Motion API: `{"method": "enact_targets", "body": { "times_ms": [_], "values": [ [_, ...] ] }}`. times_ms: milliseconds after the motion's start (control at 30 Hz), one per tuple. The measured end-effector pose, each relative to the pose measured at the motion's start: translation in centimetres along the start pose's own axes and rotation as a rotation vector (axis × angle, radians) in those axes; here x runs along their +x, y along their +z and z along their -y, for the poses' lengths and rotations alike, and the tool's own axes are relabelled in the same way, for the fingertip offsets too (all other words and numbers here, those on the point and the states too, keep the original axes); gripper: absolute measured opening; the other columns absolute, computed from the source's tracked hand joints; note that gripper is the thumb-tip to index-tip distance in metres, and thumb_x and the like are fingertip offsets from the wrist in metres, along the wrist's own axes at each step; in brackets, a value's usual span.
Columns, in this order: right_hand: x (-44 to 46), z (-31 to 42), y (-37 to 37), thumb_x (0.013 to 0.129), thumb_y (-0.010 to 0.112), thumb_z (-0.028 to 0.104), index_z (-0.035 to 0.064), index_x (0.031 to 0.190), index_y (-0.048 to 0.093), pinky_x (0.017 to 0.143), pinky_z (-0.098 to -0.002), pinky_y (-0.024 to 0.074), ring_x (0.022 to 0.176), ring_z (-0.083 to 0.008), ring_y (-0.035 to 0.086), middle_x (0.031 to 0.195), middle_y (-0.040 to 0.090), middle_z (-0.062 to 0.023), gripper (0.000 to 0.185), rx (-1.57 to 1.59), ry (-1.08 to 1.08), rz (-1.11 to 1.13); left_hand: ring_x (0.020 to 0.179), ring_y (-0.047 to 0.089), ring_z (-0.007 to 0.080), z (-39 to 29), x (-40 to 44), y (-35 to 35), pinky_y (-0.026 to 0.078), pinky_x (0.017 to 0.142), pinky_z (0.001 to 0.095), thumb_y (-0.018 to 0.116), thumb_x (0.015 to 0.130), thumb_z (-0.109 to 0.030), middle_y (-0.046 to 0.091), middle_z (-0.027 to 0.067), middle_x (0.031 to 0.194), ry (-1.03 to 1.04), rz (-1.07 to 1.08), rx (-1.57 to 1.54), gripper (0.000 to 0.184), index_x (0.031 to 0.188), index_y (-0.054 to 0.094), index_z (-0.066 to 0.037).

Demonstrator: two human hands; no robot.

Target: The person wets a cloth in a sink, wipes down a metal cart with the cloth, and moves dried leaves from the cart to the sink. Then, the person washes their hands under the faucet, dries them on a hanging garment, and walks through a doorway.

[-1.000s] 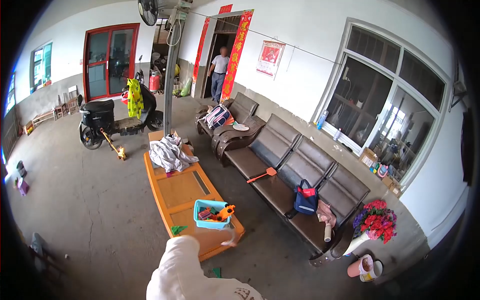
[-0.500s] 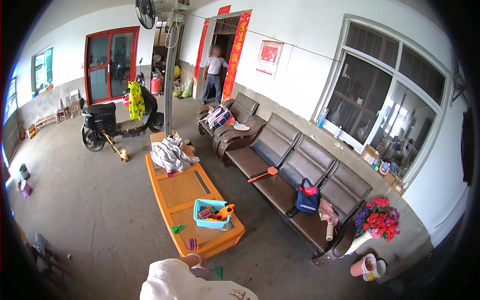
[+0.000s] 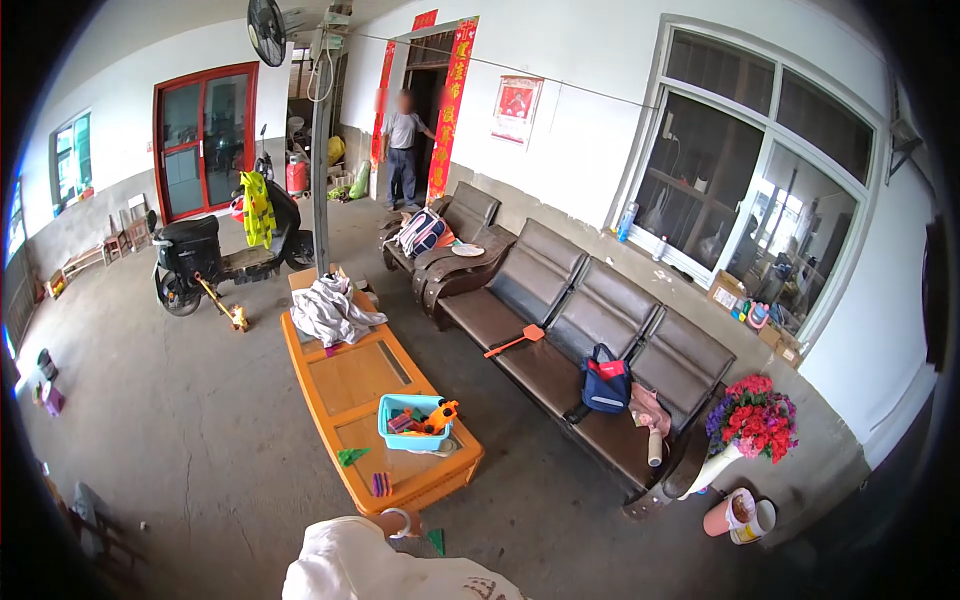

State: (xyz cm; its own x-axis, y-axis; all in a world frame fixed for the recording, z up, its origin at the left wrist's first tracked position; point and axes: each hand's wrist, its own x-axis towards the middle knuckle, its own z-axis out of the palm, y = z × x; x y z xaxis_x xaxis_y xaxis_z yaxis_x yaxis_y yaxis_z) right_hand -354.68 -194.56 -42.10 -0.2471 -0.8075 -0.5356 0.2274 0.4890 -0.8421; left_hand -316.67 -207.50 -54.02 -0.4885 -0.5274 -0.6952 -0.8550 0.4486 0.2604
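Observation:
At the bottom edge, a white sleeve [image 3: 345, 560] covers most of my left arm, and a pale bracelet rings the wrist. Only a sliver of my left hand [image 3: 413, 523] shows past the bracelet, and its fingers are hidden. Close to it, a green triangular piece [image 3: 436, 541] lies low, seemingly on the floor. My right hand is out of view. On the orange coffee table [image 3: 440, 490] stands a light blue basket [image 3: 415, 441] with colourful toys, among them an orange giraffe-like figure [image 3: 441, 416]. A second green triangle [image 3: 351, 457] and a purple-and-orange striped piece [image 3: 381, 484] lie near the table's front.
A brown bench [image 3: 490, 310] runs along the right, bearing an orange fly swatter [image 3: 517, 341] and a navy bag [image 3: 606, 385]. Grey cloth [image 3: 335, 312] covers the table's far end. Beyond are a pole [image 3: 320, 190], a black scooter [image 3: 230, 245] and a person [image 3: 402, 145] in a doorway.
My view has shifted slightly, so most things sit a little further left and up. The bracelet and wrist show slightly further right. The basket and loose pieces stay in place on the table.

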Motion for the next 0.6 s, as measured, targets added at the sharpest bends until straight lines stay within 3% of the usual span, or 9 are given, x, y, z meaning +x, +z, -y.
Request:
{"method": "enact_targets", "body": {
  "times_ms": [233,433,600],
  "values": [
    [-0.9,-1.0,-2.5,0.089,0.048,0.019,0.0124,0.089,0.050,0.068,-0.0376,0.0339,0.082,-0.0214,0.044,0.092,0.048,-0.0075,0.007,0.009,0.000,-0.019,0.113,0.059,0.0326,-2.5,1.0,-0.8,0.046,0.097,0.0445,0.051,0.088,-0.036,0.064,0.0134,0.122,0.025,0.081,0.157,0.045,0.123,0.063,-0.010],
    [-1.9,-2.4,-5.6,0.088,0.049,0.018,0.0122,0.085,0.051,0.064,-0.0366,0.0350,0.077,-0.0204,0.046,0.087,0.050,-0.0067,0.007,0.027,-0.004,-0.041,0.112,0.060,0.0334,-5.2,1.6,-0.4,0.046,0.095,0.0462,0.050,0.089,-0.038,0.064,0.0125,0.121,0.021,0.111,0.054,0.044,0.121,0.063,-0.011],
    [-3.0,-4.0,-9.1,0.087,0.049,0.017,0.0121,0.082,0.052,0.061,-0.0357,0.0359,0.073,-0.0195,0.047,0.083,0.051,-0.0061,0.008,0.047,-0.004,-0.071,0.098,0.065,0.0320,-9.2,2.1,-0.5,0.050,0.086,0.0461,0.054,0.089,-0.039,0.069,0.0130,0.106,0.055,0.134,0.122,0.044,0.120,0.064,-0.009]
  ]
}}
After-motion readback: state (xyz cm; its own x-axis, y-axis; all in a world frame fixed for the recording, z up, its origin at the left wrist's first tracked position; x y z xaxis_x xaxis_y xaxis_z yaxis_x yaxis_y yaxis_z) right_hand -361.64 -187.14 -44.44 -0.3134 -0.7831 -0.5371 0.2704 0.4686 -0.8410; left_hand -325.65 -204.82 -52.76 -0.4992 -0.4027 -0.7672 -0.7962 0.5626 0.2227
